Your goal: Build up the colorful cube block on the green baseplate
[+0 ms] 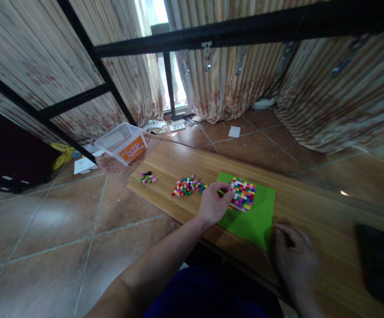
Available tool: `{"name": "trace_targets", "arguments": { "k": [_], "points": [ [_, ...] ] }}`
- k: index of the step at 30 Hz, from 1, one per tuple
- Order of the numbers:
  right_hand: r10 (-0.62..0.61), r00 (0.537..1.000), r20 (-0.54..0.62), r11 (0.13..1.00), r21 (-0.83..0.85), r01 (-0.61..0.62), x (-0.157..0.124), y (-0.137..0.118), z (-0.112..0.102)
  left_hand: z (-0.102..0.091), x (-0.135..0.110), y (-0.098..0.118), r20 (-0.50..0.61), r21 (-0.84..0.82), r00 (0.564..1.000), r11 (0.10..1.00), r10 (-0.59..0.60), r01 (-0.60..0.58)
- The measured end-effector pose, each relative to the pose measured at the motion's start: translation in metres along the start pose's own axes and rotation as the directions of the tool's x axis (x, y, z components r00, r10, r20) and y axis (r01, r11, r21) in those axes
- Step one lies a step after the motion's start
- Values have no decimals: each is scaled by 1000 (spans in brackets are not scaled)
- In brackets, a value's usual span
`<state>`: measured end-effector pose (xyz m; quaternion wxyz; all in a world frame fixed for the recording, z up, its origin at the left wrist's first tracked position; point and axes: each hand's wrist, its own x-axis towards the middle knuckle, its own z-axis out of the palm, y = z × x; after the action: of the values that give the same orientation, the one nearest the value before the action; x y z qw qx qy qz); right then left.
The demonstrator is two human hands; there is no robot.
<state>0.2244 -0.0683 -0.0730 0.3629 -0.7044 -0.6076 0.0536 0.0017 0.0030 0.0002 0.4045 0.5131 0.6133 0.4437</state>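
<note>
A green baseplate (256, 218) lies on a low wooden table (311, 207). A patch of small multicoloured bricks (243, 193) covers its far part. My left hand (214, 205) rests at the plate's left edge, fingers pinched at the corner of that patch on something too small to name. Beside it on the left lies a loose pile of coloured bricks (188, 185). A smaller cluster of pink, green and black bricks (148, 177) sits farther left. My right hand (294, 256) lies on the table at the plate's near right corner, blurred, fingers curled downward.
A clear plastic box with an orange label (123, 143) stands on the tiled floor beyond the table's left end. Papers lie near the curtains. Black metal bars cross overhead. A dark flat object (382, 265) sits on the table at the right.
</note>
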Motion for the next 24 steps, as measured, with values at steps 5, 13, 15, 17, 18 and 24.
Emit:
{"name": "trace_targets", "arguments": {
  "k": [5, 13, 15, 17, 18, 24],
  "points": [
    [-16, 1000, -9, 1000, 0, 16, 1, -3, -1, 2, -1, 1, -11, 18, 1000, 1000, -5, 5],
    [-34, 999, 1, 999, -22, 34, 1, 3, 0, 7, 2, -2, -50, 50, 999, 999, 15, -12],
    [-44, 999, 8, 999, -28, 44, 1, 4, 1, 7, 2, -4, -47, 15, 999, 1000, 11, -10],
    [-47, 999, 8, 998, -40, 47, 0, 5, 1, 7, 1, -8, -48, -34, 999, 999, 10, -12],
    [-48, 999, 6, 998, -44, 48, 0, 6, 1, 6, 0, -10, -51, -57, 999, 998, 15, -18],
    [-36, 999, 19, 998, -41, 37, 1, 7, 0, -7, -5, -22, -73, -47, 997, 998, 26, -30]
  ]
}}
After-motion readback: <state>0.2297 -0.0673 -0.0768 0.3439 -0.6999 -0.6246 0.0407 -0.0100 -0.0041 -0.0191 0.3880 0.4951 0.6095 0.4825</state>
